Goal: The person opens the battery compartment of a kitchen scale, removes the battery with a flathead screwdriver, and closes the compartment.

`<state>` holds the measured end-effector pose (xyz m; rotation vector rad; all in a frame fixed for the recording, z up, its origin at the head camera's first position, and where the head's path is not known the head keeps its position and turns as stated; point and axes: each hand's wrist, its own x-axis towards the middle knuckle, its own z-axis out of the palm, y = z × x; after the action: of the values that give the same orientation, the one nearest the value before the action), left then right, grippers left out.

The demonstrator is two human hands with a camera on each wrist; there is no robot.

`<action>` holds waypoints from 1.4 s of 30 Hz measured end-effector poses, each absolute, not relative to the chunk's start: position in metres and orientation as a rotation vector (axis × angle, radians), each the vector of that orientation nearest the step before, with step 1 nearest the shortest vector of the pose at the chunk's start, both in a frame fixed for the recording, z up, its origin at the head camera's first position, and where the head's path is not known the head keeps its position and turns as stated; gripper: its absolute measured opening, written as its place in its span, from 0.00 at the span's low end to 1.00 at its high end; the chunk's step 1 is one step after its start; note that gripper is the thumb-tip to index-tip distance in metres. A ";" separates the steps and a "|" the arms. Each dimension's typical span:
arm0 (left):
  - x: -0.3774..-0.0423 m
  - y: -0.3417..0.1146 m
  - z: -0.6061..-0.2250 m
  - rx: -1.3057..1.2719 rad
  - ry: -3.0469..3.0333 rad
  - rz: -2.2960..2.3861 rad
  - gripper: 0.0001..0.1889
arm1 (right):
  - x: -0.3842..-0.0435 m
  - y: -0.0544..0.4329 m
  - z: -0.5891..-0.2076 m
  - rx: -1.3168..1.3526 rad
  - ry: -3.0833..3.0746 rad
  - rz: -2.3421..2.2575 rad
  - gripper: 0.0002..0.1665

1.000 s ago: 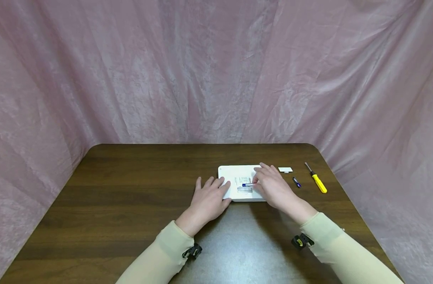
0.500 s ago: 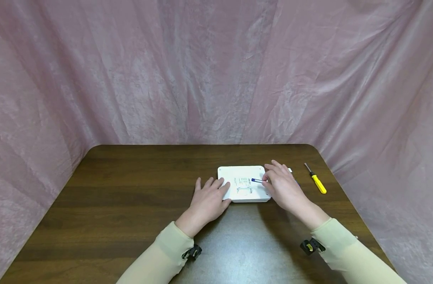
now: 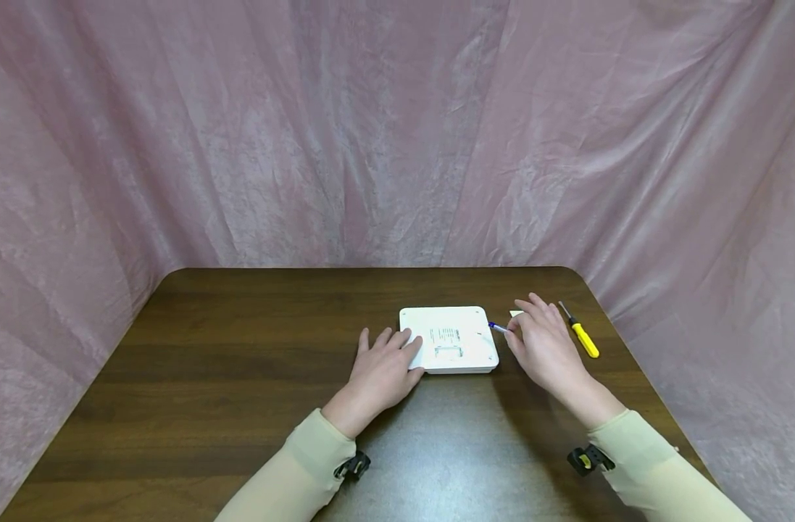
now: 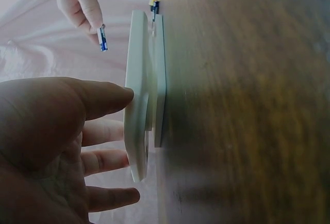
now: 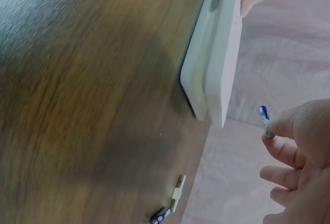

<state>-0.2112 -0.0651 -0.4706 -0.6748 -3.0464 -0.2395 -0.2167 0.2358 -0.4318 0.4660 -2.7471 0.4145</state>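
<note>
A white kitchen scale point(image 3: 465, 333), rounded at the corners, lies upside down on the table, its printed label and battery compartment point(image 3: 448, 352) facing up. My left hand point(image 3: 383, 366) rests on its left side, fingers spread and straight, with the thumb at the near edge. Just past the scale's right edge, my right hand point(image 3: 548, 349) pinches a blue and silver battery point(image 5: 265, 121) between thumb and index finger, above the table. On the right wrist side, a second battery point(image 5: 161, 215) lies beside a small white battery cover point(image 5: 178, 193); my right hand hides that battery in the head view.
A yellow-handled screwdriver point(image 3: 586, 339) lies to the right of my right hand, its tip pointing away. The wooden table point(image 3: 240, 348) ends at a rounded far edge, with a pink curtain point(image 3: 371, 130) hanging behind.
My right hand has moved right with the battery, from over the battery compartment to beyond the scale's right edge, now covering the spare battery. My left hand has stayed in place.
</note>
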 end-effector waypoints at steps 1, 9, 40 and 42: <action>-0.211 -0.065 -0.471 -0.674 -3.049 -0.236 0.31 | -0.216 0.237 -0.432 0.455 -2.744 0.415 0.05; -0.211 -0.065 -0.471 -0.671 -3.065 -0.242 0.31 | -0.217 0.249 -0.434 0.389 -2.690 0.422 0.05; -0.212 -0.065 -0.471 -0.673 -3.049 -0.240 0.31 | -0.224 0.281 -0.446 0.189 -2.678 0.189 0.09; -0.211 -0.065 -0.471 -0.671 -3.051 -0.242 0.31 | -0.225 0.281 -0.446 0.183 -2.703 0.184 0.09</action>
<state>-0.2114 -0.0649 -0.4709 -0.6710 -3.0510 -0.2419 -0.2248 0.2810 -0.4462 0.1833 -2.7034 0.1838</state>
